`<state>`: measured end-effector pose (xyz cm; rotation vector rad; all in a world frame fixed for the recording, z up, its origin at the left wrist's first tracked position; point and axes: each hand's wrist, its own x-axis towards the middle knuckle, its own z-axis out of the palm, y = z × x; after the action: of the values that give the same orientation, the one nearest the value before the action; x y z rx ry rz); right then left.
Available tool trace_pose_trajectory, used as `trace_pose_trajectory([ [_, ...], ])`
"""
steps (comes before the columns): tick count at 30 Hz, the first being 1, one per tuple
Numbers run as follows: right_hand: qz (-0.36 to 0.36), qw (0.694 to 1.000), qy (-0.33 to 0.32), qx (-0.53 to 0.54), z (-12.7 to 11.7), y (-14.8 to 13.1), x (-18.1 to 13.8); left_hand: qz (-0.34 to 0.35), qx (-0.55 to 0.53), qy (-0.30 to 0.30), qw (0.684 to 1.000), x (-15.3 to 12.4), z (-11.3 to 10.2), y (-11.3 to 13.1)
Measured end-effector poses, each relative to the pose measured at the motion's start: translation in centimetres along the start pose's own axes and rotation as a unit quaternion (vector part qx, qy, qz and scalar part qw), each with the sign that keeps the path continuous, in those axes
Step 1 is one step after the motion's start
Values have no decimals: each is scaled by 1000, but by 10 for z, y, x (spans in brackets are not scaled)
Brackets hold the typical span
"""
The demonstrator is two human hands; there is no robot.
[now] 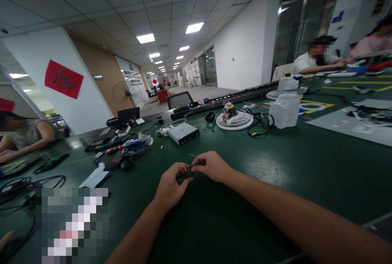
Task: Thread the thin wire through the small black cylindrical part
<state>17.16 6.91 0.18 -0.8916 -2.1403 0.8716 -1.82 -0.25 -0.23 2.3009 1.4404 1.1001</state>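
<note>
My left hand (170, 187) and my right hand (211, 166) meet above the green table (275, 174), both pinched on a small dark part (188, 171) held between the fingertips. A thin metal pin or wire (195, 157) sticks up and to the left from my right hand's fingers. What the small part is, I cannot make out.
A white box (183, 133), a white fan grille with a motor (234, 119), a white fan housing (285, 110), black cables (260, 127) and tools (116, 147) lie farther back. Other people sit at the far left (24, 133) and far right (318, 57).
</note>
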Motion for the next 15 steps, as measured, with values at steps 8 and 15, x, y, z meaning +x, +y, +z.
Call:
trace_pose_trajectory([
  [8, -36, 997, 21, -63, -3, -8, -3, -22, -5, 6, 1000, 2, 1, 1],
  [15, -66, 995, 18, -76, -1, -8, -4, -11, -26, -3, 1000, 1, 0, 4],
])
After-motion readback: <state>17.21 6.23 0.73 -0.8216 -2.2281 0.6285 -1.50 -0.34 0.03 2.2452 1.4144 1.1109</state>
